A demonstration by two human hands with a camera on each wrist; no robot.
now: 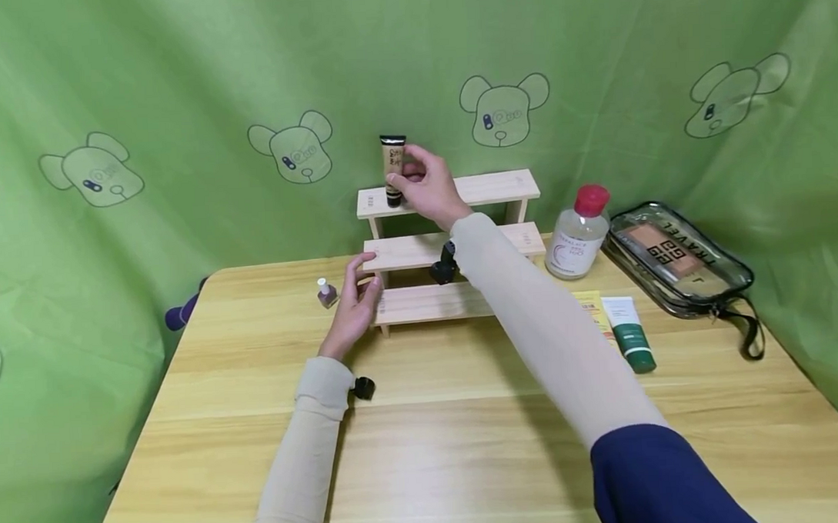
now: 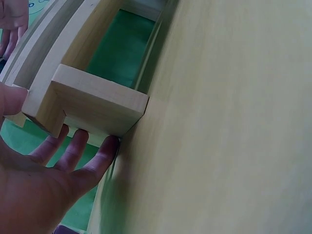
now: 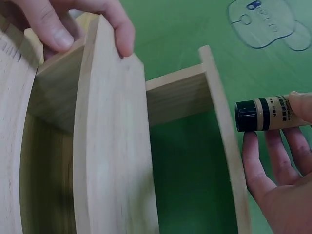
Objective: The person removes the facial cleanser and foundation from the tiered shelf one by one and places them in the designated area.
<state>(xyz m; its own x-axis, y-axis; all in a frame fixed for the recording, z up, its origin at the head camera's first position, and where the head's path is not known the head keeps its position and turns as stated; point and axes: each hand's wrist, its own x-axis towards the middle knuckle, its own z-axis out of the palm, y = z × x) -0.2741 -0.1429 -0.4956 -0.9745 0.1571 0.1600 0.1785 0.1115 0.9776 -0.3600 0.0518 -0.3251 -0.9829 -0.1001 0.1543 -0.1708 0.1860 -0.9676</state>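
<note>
Nearest me, my left hand (image 1: 354, 306) braces the wooden step shelf (image 1: 453, 249) at its left end, fingers straight against the wood. Farther back, my right hand (image 1: 426, 186) pinches the beige cosmetic tube (image 1: 393, 170), which stands upright on the top step, long axis vertical, black cap down.

From my head I'm looking forward and down across the bench (image 1: 425, 446) at the stepped wooden rack (image 1: 453, 249) against the green cloth. My left wrist view sits very close, low along the bench, at the rack's end. My right wrist view is tight against the rack's top steps. All three share that rack.
</note>
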